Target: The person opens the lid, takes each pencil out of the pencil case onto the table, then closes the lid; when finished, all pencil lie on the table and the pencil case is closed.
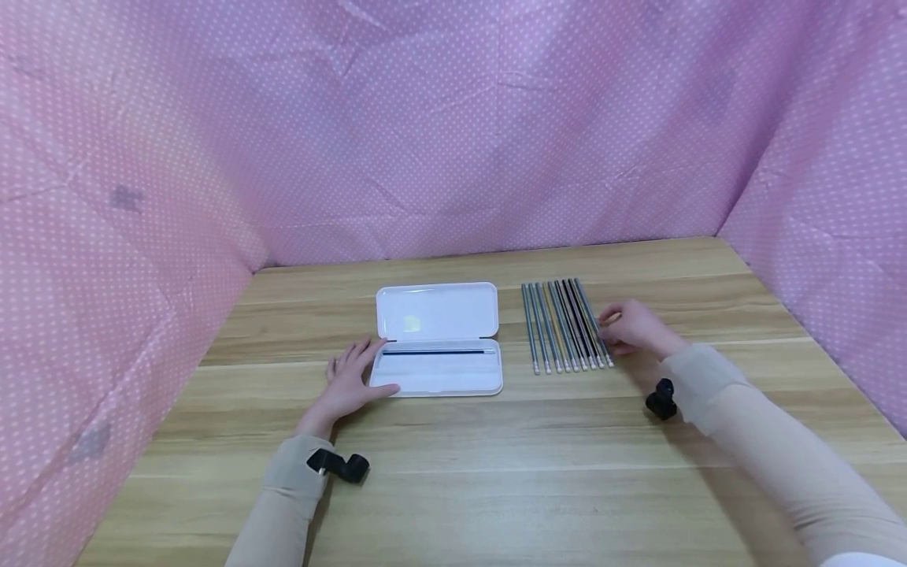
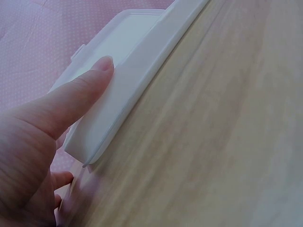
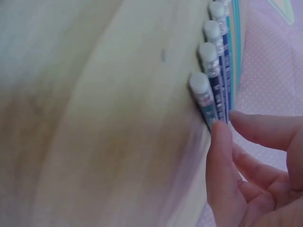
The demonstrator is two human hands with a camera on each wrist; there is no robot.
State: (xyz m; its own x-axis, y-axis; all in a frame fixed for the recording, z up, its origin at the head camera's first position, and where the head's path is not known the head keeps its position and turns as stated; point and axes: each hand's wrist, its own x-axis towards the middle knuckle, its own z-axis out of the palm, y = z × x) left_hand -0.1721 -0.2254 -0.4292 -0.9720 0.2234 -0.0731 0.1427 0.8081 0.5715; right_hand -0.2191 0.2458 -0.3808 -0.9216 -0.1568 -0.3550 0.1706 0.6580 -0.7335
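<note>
A white pencil case (image 1: 436,382) lies with its lid (image 1: 437,311) swung back. Inside it, one dark pencil (image 1: 432,352) lies lengthwise along the hinge side. My left hand (image 1: 349,382) rests at the case's left end, its straight thumb on the front rim and its other fingers spread by the back corner. To the right, several pencils (image 1: 558,327) lie side by side in a row, white eraser ends towards me. My right hand (image 1: 634,327) pinches the rightmost pencil, a blue-green one (image 3: 203,97), between thumb and forefinger; the forefinger's contact is partly hidden.
The wood-grain table (image 1: 453,472) carries the case and pencils. Pink dotted cloth (image 1: 453,134) hangs behind it and at both sides. A small black camera is strapped to each wrist, over beige sleeves (image 1: 765,457).
</note>
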